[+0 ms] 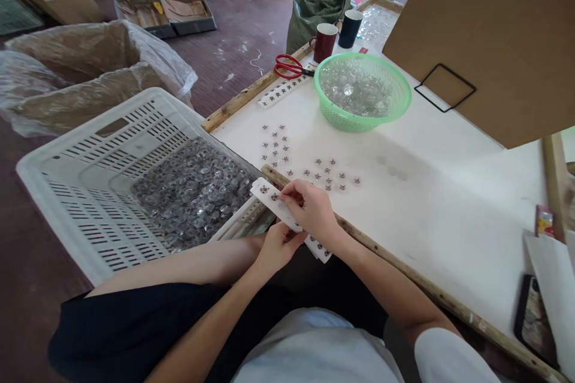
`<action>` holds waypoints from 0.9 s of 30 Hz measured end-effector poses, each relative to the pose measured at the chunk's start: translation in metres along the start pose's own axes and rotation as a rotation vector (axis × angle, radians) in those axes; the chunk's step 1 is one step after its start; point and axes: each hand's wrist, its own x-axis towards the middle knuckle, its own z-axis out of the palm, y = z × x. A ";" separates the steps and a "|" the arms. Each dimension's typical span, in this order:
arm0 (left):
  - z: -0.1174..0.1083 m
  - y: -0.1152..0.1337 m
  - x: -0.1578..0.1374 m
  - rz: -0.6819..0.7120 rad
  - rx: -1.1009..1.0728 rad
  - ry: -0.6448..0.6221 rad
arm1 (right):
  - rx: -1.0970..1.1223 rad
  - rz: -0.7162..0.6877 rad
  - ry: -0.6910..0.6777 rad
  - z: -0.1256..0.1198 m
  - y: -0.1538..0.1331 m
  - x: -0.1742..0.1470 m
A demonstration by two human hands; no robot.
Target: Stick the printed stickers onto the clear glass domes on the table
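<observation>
- The left hand [279, 246] grips the near end of a white sticker strip [287, 218], held at the near wooden edge of the surface [431, 221], just right of the white crate [103, 191].
- The right hand [309, 209] pinches 1 small sticker at the strip's far end, fingertips closed on it.
- Judged step: peeling a sticker off the strip.
- Peeled stickers [323, 175] lie in loose rows on the surface just beyond the strip; the green basket [362, 93] of clear glass pieces sits farther beyond.
- The next move likely calls for a clean peel, with the strip kept taut.
</observation>
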 end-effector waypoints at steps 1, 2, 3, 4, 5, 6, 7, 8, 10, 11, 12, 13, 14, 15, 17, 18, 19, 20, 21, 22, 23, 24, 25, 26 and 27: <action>0.000 -0.001 0.000 -0.007 -0.007 -0.002 | -0.044 -0.010 0.001 0.000 0.000 -0.001; 0.000 -0.002 0.001 -0.013 -0.009 -0.003 | -0.069 -0.010 -0.005 0.001 0.000 -0.001; 0.000 -0.002 0.001 -0.015 -0.006 -0.004 | -0.066 -0.002 -0.015 0.002 0.000 -0.001; 0.000 -0.003 0.002 -0.013 0.001 -0.003 | -0.036 0.015 -0.027 0.003 0.000 0.000; 0.000 -0.004 0.003 -0.007 0.010 -0.004 | 0.011 0.038 -0.037 0.004 0.002 0.001; 0.000 -0.005 0.003 -0.001 0.017 -0.005 | 0.062 0.062 -0.046 0.006 0.003 0.003; 0.000 -0.005 0.004 0.003 0.023 -0.010 | 0.107 0.083 -0.046 0.007 0.005 0.004; 0.000 -0.006 0.004 0.004 0.026 -0.016 | 0.139 0.097 -0.042 0.008 0.007 0.006; 0.001 -0.008 0.005 -0.003 0.022 -0.019 | 0.158 0.110 -0.025 0.008 0.011 0.007; 0.001 -0.009 0.005 -0.011 0.014 -0.019 | 0.153 0.111 -0.018 0.008 0.012 0.007; 0.001 -0.009 0.005 -0.020 0.005 -0.018 | 0.142 0.111 -0.014 0.007 0.013 0.007; 0.002 -0.010 0.005 -0.030 -0.004 -0.018 | 0.126 0.110 -0.014 0.007 0.013 0.006; 0.002 -0.010 0.005 -0.038 -0.012 -0.018 | 0.107 0.106 -0.014 0.006 0.013 0.006; 0.002 -0.010 0.006 -0.045 -0.019 -0.021 | 0.085 0.098 -0.011 0.006 0.013 0.005; 0.002 -0.011 0.007 -0.054 -0.032 -0.027 | 0.032 0.074 -0.002 0.005 0.012 0.003; 0.002 -0.011 0.007 -0.058 -0.042 -0.030 | -0.001 0.062 0.003 0.005 0.012 0.002; 0.002 -0.012 0.007 -0.060 -0.056 -0.033 | -0.037 0.052 0.007 0.006 0.012 0.001; 0.002 -0.013 0.008 -0.060 -0.072 -0.036 | -0.074 0.042 0.010 0.007 0.012 0.000; 0.003 -0.014 0.008 -0.059 -0.087 -0.040 | -0.109 0.033 0.012 0.007 0.012 -0.001; 0.003 -0.015 0.008 -0.058 -0.099 -0.045 | -0.142 0.023 0.014 0.008 0.012 -0.003; 0.003 -0.015 0.008 -0.058 -0.106 -0.050 | -0.169 0.012 0.016 0.009 0.012 -0.004; 0.003 -0.016 0.008 -0.060 -0.108 -0.055 | -0.193 0.001 0.019 0.009 0.013 -0.006; 0.003 -0.016 0.008 -0.063 -0.106 -0.058 | -0.214 -0.010 0.024 0.010 0.013 -0.008; 0.004 -0.016 0.007 -0.066 -0.100 -0.060 | -0.231 -0.020 0.031 0.010 0.013 -0.009; 0.004 -0.015 0.007 -0.068 -0.092 -0.060 | -0.243 -0.028 0.041 0.010 0.013 -0.011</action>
